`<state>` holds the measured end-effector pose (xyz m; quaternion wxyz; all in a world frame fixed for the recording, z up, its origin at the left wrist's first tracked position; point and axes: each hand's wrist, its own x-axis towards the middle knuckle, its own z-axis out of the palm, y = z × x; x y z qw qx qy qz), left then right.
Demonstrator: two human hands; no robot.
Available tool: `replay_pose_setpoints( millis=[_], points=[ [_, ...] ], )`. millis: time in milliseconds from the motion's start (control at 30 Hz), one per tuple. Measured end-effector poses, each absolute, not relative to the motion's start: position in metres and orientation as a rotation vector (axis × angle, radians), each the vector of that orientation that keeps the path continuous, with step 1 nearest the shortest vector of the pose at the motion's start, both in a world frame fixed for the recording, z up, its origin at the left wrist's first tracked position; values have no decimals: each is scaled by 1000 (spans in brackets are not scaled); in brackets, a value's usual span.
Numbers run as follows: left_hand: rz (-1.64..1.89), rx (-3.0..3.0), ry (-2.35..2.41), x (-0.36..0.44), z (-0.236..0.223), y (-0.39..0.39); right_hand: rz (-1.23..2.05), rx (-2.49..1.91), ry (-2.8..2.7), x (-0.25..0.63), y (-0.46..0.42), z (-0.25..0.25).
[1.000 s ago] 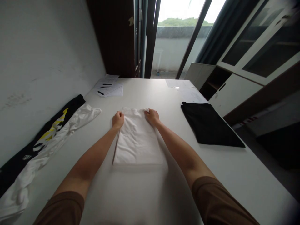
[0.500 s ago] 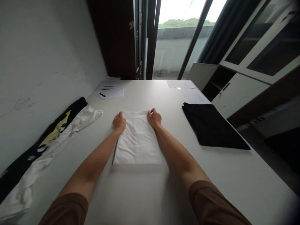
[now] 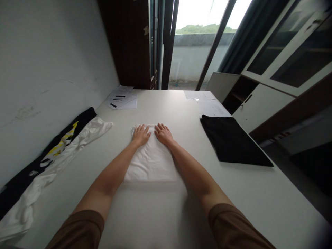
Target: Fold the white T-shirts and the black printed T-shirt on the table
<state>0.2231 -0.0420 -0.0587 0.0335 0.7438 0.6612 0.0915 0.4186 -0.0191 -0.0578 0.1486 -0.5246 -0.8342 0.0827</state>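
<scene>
A white garment (image 3: 151,166), folded into a flat rectangle, lies in front of me on the white table (image 3: 155,211). Slight creases run over its top face. My left hand (image 3: 141,135) rests flat on its far left corner, fingers spread and pointing away from me. On the far right part of the same cloth lies my right hand (image 3: 163,133), palm down with its fingers apart. Neither hand grips the fabric. The hands cover parts of the garment's far edge.
A folded black garment (image 3: 234,141) lies to the right. Along the left wall are a black garment with yellow print (image 3: 62,141) and a crumpled white garment (image 3: 85,136). Papers (image 3: 124,100) sit at the far left, with more sheets (image 3: 211,105) at the far right.
Both hands have let go of the far corners of the white garment. They have moved inward and now lie flat on top of it with fingers spread.
</scene>
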Motion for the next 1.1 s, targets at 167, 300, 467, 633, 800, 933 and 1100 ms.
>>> replay_pose_setpoints(
  millis=[167,300,467,633,800,933,1100],
  points=[
    [264,2166,2136,199,-61,-35,316,-1548,-2442,434,-13,-58],
    [266,2102,2162,177,-62,-39,359,-1637,-2414,454,-14,-54],
    [299,2223,2046,160,-58,-57,281,-1607,-2381,464,-25,-54],
    [338,2464,1731,151,-53,-101,249,-1261,-2442,467,-35,-52],
    [214,2625,1402,141,-45,-165,410,-1089,-2528,472,-46,-48],
    [135,2592,1432,147,-36,-200,459,-958,-2624,477,-65,-50],
    [143,2570,1582,169,-33,-217,483,-938,-2657,492,-94,-45]
  ],
)
